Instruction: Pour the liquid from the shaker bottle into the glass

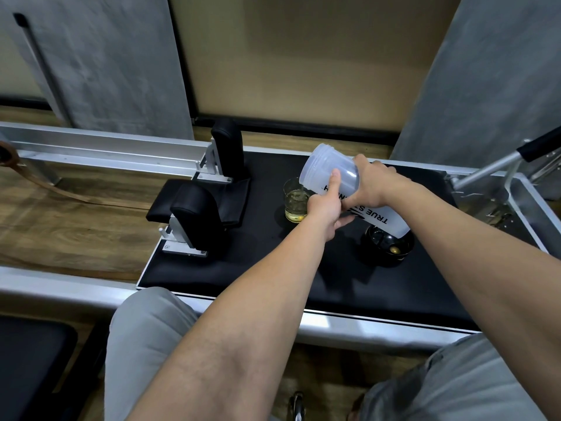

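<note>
**With the bottle tipped over the glass, the pour appears well advanced**

While both hands grasp it, the bottle (340,183) lies steeply tilted above the black pad (243,268), its open threaded mouth up and to the left, its lower lip over the rim of the glass (296,200). The glass stands upright on the pad just left of the hands and holds pale yellow liquid in its lower part. The left hand (326,208) is wrapped around the bottle's middle from the near side, one finger laid along the wall; the right hand (373,183) is clasped over the body from the far side. No liquid can be made out through the translucent wall, and no stream is visible at the mouth, so the bottle is judged nearly or wholly drained. What remains, on this reading, is to let the last drops fall and right the bottle. A black lid (390,246) rests upturned on the pad below the bottle's base, well apart from the glass
</note>
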The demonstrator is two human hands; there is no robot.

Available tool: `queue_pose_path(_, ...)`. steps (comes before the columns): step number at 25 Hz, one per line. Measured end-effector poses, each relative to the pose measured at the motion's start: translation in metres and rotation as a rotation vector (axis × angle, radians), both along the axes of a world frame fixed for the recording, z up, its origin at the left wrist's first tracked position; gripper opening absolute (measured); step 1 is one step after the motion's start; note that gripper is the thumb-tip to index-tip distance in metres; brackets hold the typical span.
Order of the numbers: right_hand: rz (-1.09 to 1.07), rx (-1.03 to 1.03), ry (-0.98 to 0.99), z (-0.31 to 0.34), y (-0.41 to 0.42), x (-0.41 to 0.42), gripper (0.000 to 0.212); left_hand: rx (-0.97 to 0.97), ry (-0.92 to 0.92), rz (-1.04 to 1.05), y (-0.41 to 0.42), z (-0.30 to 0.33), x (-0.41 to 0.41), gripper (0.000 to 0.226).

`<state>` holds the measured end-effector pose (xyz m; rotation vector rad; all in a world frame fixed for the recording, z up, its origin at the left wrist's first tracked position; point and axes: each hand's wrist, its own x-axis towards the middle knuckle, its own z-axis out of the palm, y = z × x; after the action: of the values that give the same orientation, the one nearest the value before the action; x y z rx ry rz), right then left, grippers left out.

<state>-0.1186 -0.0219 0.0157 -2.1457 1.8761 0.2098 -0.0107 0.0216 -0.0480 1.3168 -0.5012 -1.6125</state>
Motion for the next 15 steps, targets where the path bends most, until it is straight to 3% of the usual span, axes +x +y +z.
queue_pose_path(15,0.013,-0.012,0.009,0.0036,-0.0002,-0.0004,0.083,-0.007,0.031,0.019,-0.0025,0.0015,-0.0001,0.065)
